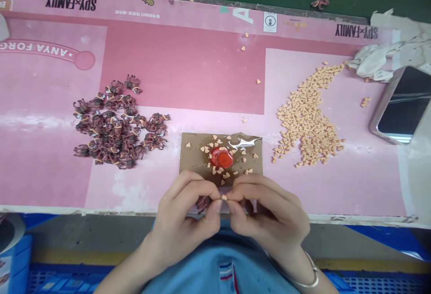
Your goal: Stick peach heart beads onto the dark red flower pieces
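At the table's near edge, the left hand [188, 211] pinches a dark figure [203, 203] and the right hand [266, 211] pinches a tan chip [224, 197], fingertips touching, before the cardboard [191, 152] bearing a red cap [221, 157], with the figure pile [116, 125] and chip pile [308, 119] beyond.

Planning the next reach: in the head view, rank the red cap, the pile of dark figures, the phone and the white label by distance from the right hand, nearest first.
1. Red cap, on the cardboard just beyond the right hand.
2. Pile of dark figures, off to the left.
3. White label, at the far edge.
4. Phone, far right.
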A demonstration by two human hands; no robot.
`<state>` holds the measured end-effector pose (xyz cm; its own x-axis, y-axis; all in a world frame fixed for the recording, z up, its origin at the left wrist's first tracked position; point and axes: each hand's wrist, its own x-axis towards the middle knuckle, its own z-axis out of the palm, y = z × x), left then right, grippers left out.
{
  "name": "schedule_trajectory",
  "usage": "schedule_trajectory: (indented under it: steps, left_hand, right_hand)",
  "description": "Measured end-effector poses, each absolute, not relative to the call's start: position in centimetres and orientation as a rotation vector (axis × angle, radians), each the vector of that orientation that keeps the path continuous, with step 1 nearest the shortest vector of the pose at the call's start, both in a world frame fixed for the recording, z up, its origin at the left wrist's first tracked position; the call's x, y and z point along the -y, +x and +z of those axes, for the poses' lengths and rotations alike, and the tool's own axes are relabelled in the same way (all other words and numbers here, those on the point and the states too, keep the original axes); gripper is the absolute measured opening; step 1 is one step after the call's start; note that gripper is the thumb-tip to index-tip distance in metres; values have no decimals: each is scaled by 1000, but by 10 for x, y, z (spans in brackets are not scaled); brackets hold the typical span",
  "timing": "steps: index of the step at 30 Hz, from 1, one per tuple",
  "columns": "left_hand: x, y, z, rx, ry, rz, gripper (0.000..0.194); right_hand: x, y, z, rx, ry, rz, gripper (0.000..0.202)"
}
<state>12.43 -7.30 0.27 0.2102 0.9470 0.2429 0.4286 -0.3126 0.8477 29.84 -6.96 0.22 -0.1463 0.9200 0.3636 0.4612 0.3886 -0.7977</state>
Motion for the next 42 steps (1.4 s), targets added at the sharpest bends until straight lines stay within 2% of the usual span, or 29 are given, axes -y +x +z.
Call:
schedule_trajectory:
  steps: [4, 8, 15, 21, 31, 42]
  left_hand:
    - [74, 116, -1, -1285, 1804, 1076, 9]
    - [78, 107, -4, -1276, 1750, 1092, 23]
    - [86, 103, -11, -1252, 1490, 1178, 54]
    - [84, 106, -11, -1251, 1396, 1205, 33]
    - [82, 109, -7, -1219, 1655, 1275, 23]
    - [79, 100, -3, -1338, 1663, 1205, 27]
  right_hand:
    - [58, 307, -1, 1880, -1306, 356, 14]
    - [50, 313, -8, 1995, -1352, 149, 12]
    - [50, 313, -12, 2012, -1374, 133, 13]
    - [50, 313, -8, 2007, -1343, 161, 15]
    - [63, 295, 15, 1793, -1257, 628, 17]
    - [69, 311, 3, 1683, -1298, 620, 15]
